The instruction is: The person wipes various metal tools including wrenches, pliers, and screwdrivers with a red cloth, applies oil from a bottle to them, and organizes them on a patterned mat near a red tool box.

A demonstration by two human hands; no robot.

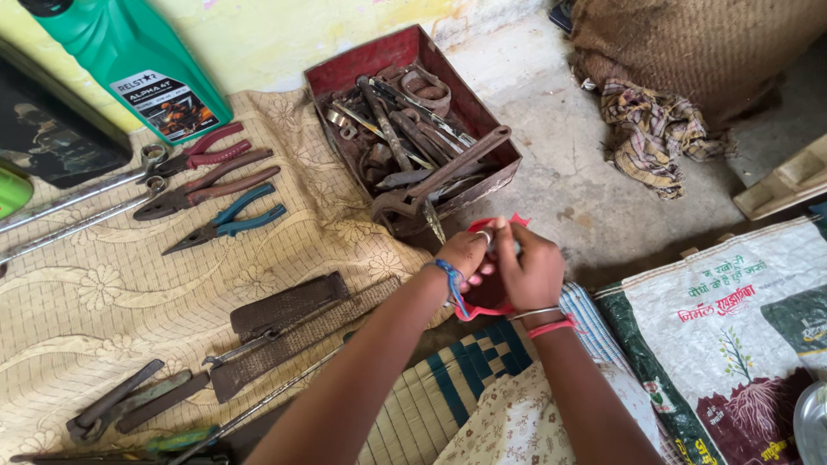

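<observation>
Together, the left hand and right hand pinch a red cloth, fingers curled shut on it (toolbox just beyond the fingertips).

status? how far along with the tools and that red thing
Done: pliers and files lie in rows on the cloth. In hand: both hands, left and right, grip a red piece. Left: wrenches still piled in the red box.

Red toolbox (rusty wrenches), pliers, green bottle.
</observation>
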